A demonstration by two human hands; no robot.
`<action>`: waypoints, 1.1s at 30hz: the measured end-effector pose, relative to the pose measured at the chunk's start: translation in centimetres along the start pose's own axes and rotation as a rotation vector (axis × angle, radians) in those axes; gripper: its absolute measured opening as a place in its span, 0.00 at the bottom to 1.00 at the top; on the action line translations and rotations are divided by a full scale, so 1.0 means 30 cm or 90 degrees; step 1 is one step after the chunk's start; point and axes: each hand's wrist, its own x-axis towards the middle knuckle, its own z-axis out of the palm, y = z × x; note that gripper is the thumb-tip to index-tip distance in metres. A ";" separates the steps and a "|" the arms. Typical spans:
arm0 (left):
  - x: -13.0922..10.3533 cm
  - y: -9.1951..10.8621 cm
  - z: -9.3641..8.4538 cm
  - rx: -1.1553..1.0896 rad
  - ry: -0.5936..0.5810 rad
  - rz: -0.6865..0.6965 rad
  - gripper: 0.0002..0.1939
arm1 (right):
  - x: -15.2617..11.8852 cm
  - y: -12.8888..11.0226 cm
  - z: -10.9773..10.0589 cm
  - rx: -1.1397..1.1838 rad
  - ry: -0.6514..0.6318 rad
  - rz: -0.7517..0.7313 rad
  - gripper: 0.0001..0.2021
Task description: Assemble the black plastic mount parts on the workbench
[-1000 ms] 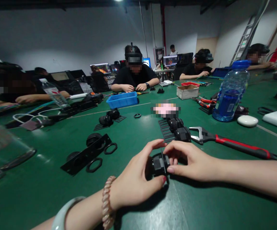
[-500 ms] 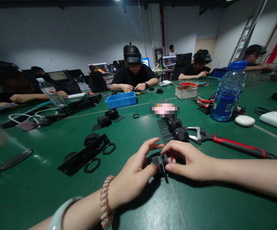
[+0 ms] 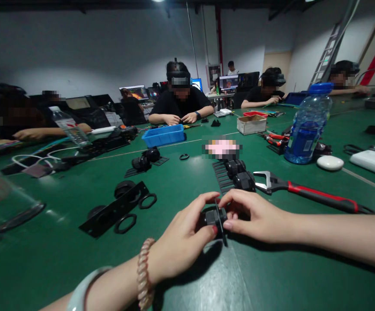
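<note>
Between my hands a black fitting on a thin black plate [image 3: 211, 217] stands on edge just above the green table [image 3: 109, 268]. My left hand [image 3: 182, 235] curls round its left side, thumb and fingers on the plate. My right hand [image 3: 255, 216] grips the black part on the plate's right side. Beyond my hands lies a slotted black plate [image 3: 223, 176] with black fittings. An adjustable wrench [image 3: 320, 196] with a red and black handle is to the right. At the left a black plate with round parts [image 3: 112, 211] lies beside two black rings [image 3: 125, 223].
Farther off are a blue tray [image 3: 164, 135], a small box [image 3: 251, 125], another fitting assembly [image 3: 145, 160] and a blurred pink item [image 3: 223, 147]. A blue-capped bottle [image 3: 307, 129] and a white oval object [image 3: 330, 163] stand at the right. People [image 3: 181, 97] work around the table.
The fingers of my left hand have shifted slightly on the plate, with the index finger straighter along its top. My right hand has barely moved.
</note>
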 end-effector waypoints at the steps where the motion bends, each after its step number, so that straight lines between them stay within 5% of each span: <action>1: -0.001 0.003 0.000 0.006 -0.003 0.006 0.25 | 0.000 0.001 -0.001 -0.001 0.002 -0.002 0.12; 24: 0.012 0.010 0.025 -0.046 0.076 -0.023 0.28 | -0.009 0.006 -0.005 -0.036 0.050 -0.070 0.21; 33: 0.011 0.010 0.028 -0.037 0.080 -0.035 0.27 | -0.004 0.010 -0.009 -0.069 0.061 -0.120 0.16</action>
